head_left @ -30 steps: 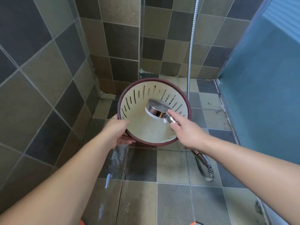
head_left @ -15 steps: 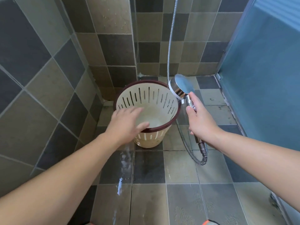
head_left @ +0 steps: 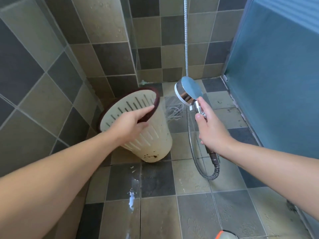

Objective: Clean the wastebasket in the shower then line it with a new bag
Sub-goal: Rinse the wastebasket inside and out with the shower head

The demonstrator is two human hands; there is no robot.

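Note:
A cream slotted wastebasket (head_left: 155, 135) with a dark red rim stands tilted to the left on the shower floor, its mouth turned toward the left wall. Dark specks mark its lower wall. My left hand (head_left: 130, 124) grips the near rim, index finger stretched along the inside and thumb outside. My right hand (head_left: 209, 130) grips the handle of a chrome shower head (head_left: 187, 91), held to the right of the basket. Thin water streams run from the head toward the basket's outer side.
The metal shower hose (head_left: 195, 152) loops down behind my right hand and rises along the back wall. A floor drain (head_left: 174, 112) lies behind the basket. Tiled walls close in at left and back, a blue glass panel (head_left: 276, 75) at right. The floor tiles are wet.
The basket went from facing me with the shower head inside it, to upright on the floor, to tilted left. My left hand took the rim; the shower head came out to the right.

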